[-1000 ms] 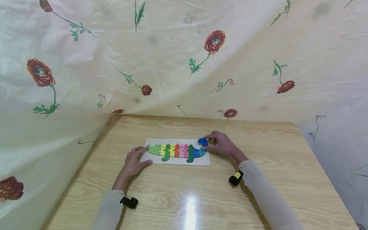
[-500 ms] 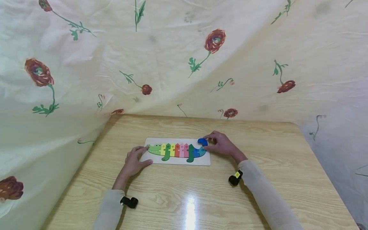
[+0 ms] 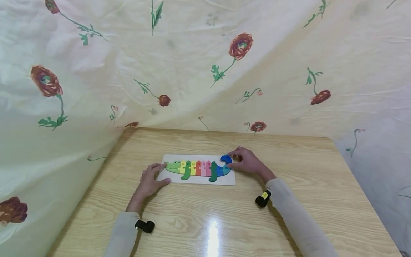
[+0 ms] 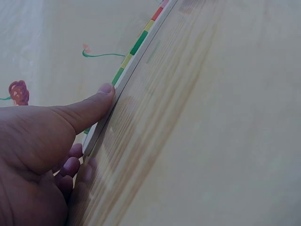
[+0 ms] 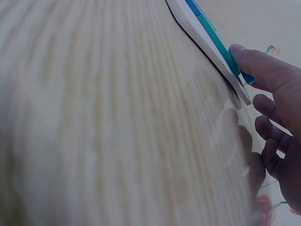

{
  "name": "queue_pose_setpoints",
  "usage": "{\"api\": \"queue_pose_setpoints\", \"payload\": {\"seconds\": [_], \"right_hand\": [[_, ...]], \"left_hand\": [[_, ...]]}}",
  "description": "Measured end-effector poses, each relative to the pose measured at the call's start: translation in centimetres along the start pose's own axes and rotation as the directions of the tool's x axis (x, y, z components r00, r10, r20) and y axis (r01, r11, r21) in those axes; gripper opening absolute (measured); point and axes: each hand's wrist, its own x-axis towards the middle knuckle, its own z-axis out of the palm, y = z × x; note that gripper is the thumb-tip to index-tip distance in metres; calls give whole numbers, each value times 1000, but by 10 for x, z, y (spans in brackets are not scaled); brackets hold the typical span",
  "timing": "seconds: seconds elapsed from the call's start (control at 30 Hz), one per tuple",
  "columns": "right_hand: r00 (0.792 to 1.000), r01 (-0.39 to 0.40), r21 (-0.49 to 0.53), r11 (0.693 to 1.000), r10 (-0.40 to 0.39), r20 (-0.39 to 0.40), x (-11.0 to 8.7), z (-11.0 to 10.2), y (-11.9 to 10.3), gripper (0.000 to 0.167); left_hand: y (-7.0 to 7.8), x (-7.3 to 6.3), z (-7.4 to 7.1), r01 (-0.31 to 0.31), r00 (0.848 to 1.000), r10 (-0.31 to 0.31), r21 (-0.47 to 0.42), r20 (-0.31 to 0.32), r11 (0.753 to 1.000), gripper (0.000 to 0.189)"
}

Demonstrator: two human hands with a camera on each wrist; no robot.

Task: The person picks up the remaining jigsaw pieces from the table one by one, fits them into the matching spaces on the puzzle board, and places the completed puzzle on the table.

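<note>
A crocodile puzzle lies on the table, its white board (image 3: 196, 181) filled with a row of colourful pieces from the green head (image 3: 173, 166) to the blue tail. My left hand (image 3: 150, 181) holds the board's left end, thumb on the near edge and fingers towards the far side; the left wrist view shows the thumb against the board edge (image 4: 100, 125). At the right end, my right hand (image 3: 247, 161) pinches the dark blue curved tail-tip piece (image 3: 226, 158) between thumb and index finger. Whether that piece sits fully flat cannot be told.
The light wood table (image 3: 205, 207) extends around the board. A cream floral cloth (image 3: 186, 71) hangs behind it and along both sides. Each wrist carries a small black camera, one at the left (image 3: 145, 226) and one at the right (image 3: 263, 199).
</note>
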Motion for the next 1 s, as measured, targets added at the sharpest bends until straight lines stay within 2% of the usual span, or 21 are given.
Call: {"api": "queue_pose_setpoints", "payload": {"seconds": [0.47, 0.8, 1.0], "right_hand": [[1000, -13, -1, 1000, 13, 14, -1, 0, -1, 46], [1000, 18, 6, 1000, -18, 10, 0, 0, -1, 47], [1000, -1, 12, 1000, 0, 15, -3, -2, -2, 50]], "left_hand": [[-4, 2, 1, 0, 1000, 0, -11, 3, 1000, 74], [-4, 1, 0, -4, 1000, 4, -12, 1, 1000, 74], [-3, 2, 1, 4, 1000, -4, -16, 7, 1000, 74]]}}
